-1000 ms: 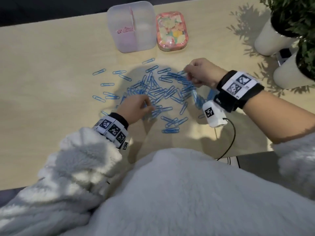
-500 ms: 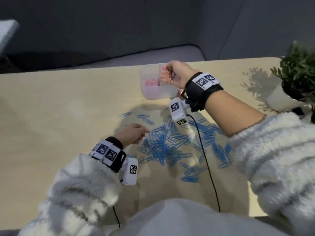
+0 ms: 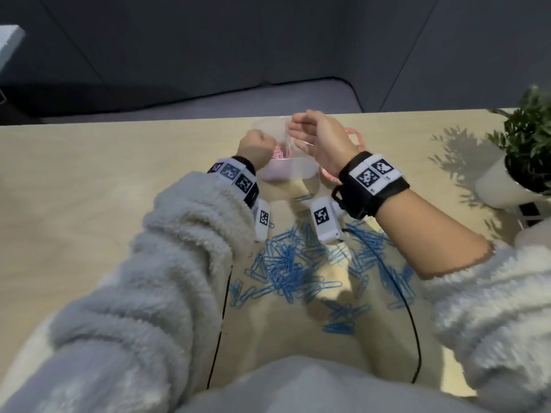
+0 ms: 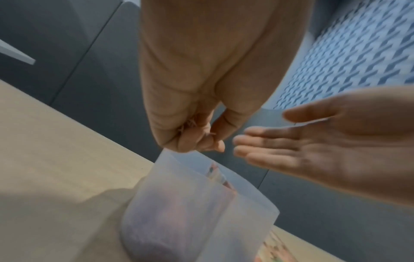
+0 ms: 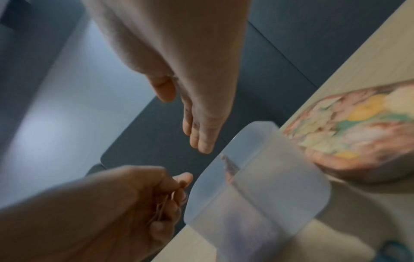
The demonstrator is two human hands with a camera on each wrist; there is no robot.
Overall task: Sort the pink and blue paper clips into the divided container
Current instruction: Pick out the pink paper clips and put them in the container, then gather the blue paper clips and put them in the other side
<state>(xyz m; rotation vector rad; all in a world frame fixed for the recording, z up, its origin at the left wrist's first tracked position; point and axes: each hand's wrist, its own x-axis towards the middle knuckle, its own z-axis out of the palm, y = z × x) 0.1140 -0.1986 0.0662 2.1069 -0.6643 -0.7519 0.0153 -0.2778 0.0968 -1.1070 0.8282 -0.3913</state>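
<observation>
The translucent divided container (image 3: 293, 171) stands at the table's far edge, with pink paper clips (image 3: 278, 155) in its left compartment. My left hand (image 3: 257, 146) hovers over that compartment's rim, and its curled fingers grip a small bunch of pink clips (image 4: 190, 125). My right hand (image 3: 302, 129) is above the container's middle with straight, spread fingers (image 5: 201, 140) and holds nothing. The container (image 5: 257, 187) shows its divider in the right wrist view. A pile of blue paper clips (image 3: 295, 263) lies on the table nearer to me, between my forearms.
A flower-patterned pink tin (image 5: 358, 131) sits just right of the container. Two white pots with green plants (image 3: 518, 162) stand at the table's right edge. Black cables (image 3: 414, 323) run from my wrist cameras across the blue pile. Past the table's far edge is dark floor.
Both hands have left the blue pile. The right hand reached the container first with pink clips and has since opened; the left hand has come up to the container's left side.
</observation>
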